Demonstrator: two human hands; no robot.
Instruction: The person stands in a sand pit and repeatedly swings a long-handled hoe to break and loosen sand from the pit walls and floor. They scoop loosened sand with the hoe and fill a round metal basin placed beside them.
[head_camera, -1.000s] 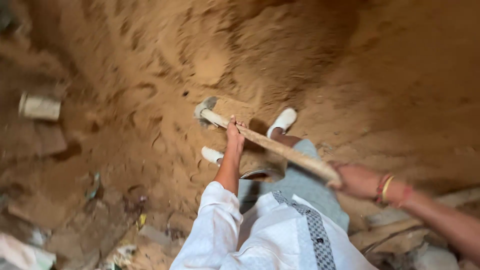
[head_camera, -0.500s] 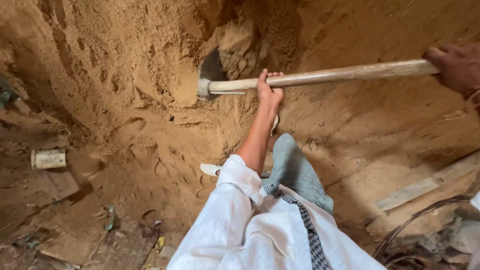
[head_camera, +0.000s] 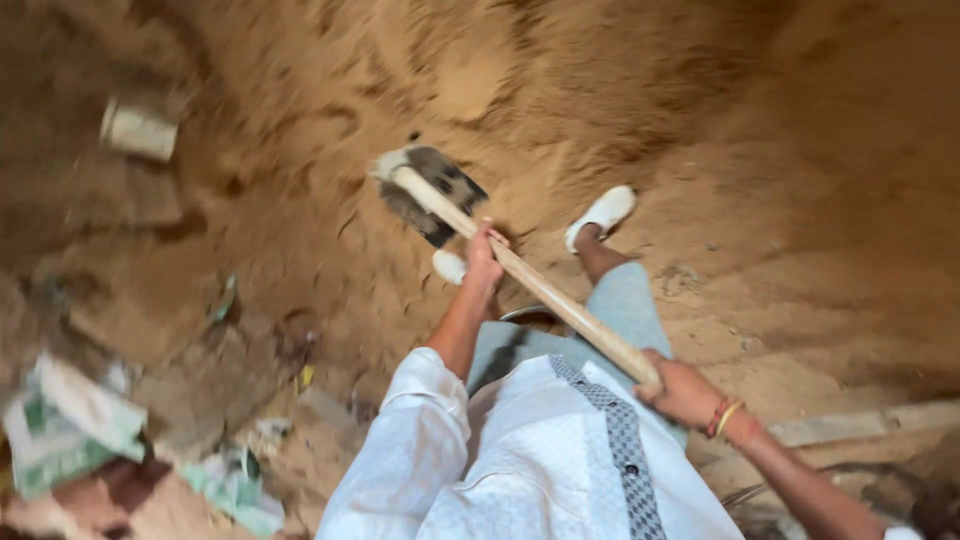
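- We've got our left hand (head_camera: 484, 256) wrapped round the wooden handle (head_camera: 530, 282) near the blade, right hand (head_camera: 684, 390) gripping its end.
- Hoe blade (head_camera: 432, 192) down on the sand (head_camera: 640, 90), just ahead of our white shoes (head_camera: 601, 215).
- Risk: a short stroke could catch a foot.

Warm, even daylight is falling on the sand (head_camera: 620, 90) without any glare, soft shadows are lying in its hollows, and motion blur is smearing the litter (head_camera: 70, 420) at the left edge, while the white shirt (head_camera: 500, 470) is staying sharper.
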